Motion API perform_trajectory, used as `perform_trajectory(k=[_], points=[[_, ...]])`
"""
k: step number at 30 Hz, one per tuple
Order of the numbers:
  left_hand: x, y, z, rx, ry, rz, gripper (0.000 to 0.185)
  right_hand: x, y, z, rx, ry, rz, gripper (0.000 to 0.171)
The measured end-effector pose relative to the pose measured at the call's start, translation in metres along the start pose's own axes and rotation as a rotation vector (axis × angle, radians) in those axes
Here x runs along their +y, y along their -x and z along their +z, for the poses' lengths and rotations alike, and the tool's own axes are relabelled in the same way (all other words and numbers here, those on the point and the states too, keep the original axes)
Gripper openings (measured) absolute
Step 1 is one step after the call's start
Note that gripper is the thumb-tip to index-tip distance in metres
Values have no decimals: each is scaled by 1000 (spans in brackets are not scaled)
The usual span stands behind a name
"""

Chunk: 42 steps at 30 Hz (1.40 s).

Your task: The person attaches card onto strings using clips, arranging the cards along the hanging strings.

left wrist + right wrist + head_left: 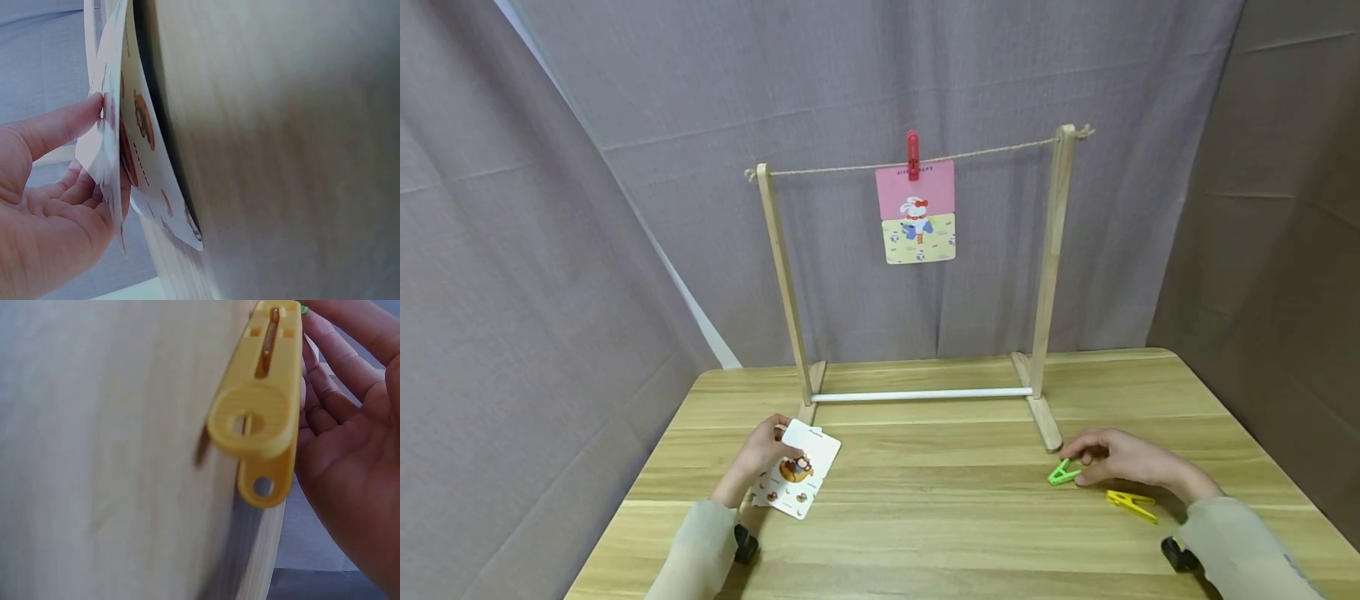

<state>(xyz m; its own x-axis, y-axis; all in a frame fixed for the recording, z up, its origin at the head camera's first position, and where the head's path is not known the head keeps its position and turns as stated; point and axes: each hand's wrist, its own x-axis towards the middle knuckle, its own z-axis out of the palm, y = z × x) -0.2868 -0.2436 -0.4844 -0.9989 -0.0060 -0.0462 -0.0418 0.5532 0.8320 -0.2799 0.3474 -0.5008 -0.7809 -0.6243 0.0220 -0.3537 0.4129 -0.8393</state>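
Cards (810, 472), inside table (940, 517) edges, have open room rightward.

Room left of green clip (1060, 479) — rack (921, 395) behind

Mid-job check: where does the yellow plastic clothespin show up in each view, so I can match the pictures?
Head: the yellow plastic clothespin is at lower right, just below the right hand.
Left wrist: not in it.
Right wrist: large, upper part, right of centre, left of that hand.
Shared landmark: the light wood-grain tabletop, in all three.
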Motion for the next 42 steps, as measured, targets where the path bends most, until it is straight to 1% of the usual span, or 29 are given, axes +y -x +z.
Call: perform_trajectory(k=[12, 18, 21, 26, 29, 32, 38, 42], points=[[-3, -2, 1, 11, 10, 3, 44, -3, 5, 0, 22, -70, 69, 34], [-4, -1, 1, 9, 19, -7, 43, -3, 7, -1, 18, -151, 113, 38], [-3, 0, 1, 7, 31, -7, 43, -3, 8, -2, 23, -176, 125, 39], [-2, 0, 0, 4, 53, -5, 42, -5, 9, -4, 27, -207, 114, 40], [-1, 1, -1, -4, 76, 1, 44, -3, 9, -4, 26, -213, 105, 40], [-1, 2, -2, -16, 107, 0, 45, -2, 9, -5, 31, -208, 116, 41], [-3, 1, -4, -34, 154, -37, 46, -2, 8, -5, 56, -202, 135, 42], [-3, 1, -6, -44, 187, -45, 48, -5, 7, -5, 74, -196, 140, 43]])
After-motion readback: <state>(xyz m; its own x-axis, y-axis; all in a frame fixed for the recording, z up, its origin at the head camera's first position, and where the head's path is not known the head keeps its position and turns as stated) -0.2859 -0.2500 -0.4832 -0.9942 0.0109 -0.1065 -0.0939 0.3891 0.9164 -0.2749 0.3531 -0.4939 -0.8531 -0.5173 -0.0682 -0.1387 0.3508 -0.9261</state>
